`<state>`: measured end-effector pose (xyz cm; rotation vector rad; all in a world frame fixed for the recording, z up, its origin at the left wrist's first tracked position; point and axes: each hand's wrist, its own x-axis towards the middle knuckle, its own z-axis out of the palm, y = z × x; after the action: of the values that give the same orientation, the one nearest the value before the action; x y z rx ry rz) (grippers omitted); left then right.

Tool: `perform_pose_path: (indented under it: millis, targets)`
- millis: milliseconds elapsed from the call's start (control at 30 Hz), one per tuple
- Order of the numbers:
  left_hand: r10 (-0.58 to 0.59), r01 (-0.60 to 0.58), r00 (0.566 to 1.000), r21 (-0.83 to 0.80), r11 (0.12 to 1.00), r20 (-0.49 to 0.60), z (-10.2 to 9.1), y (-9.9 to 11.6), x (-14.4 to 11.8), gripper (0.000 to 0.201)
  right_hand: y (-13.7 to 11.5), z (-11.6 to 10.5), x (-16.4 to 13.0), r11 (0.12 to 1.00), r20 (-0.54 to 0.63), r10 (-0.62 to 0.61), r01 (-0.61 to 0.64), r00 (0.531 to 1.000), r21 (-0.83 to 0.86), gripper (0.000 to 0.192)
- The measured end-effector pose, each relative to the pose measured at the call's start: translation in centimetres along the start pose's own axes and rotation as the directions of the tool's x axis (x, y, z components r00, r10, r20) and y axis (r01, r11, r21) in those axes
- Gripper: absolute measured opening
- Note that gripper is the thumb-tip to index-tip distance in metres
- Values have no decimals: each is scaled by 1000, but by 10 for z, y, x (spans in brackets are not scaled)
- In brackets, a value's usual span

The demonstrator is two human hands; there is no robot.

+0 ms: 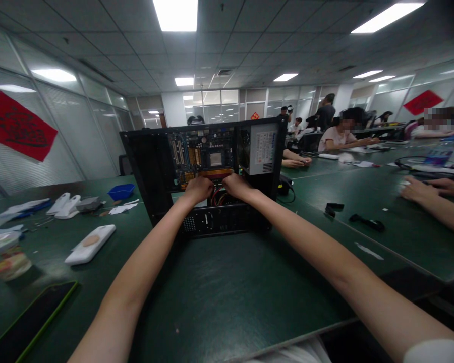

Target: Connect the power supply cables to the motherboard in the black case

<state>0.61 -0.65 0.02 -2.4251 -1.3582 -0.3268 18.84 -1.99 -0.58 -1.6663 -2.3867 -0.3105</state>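
Green tabletop (pixel 212 287) spreads below; left hand (pixel 199 189) and right hand (pixel 237 186) have fingers curled, hold unclear, by orange slots (pixel 218 174) at six o'clock on the motherboard (pixel 201 146), inside the computer case (pixel 227 220) at twelve; slot work seems underway, calling for even fingertip pressure

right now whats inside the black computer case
Inside the black computer case: a motherboard, a labelled power supply at upper right and wires low down. Whatever the left hand and right hand cover near the motherboard's lower edge is hidden.
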Motion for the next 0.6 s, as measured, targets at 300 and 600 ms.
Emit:
perform_pose_path:
  millis: [300, 600]
  targets:
    - [-22, 22, 1000, 11, 1000, 13, 0, 1, 0, 36, 1, 4, 4, 1000, -12, 9, -9, 1000, -23, 40]
    - [-14, 14, 1000, 8, 1000, 9, 0, 0, 0, 37, 4, 7, 9, 999, -3, 5, -5, 1000, -38, 40]
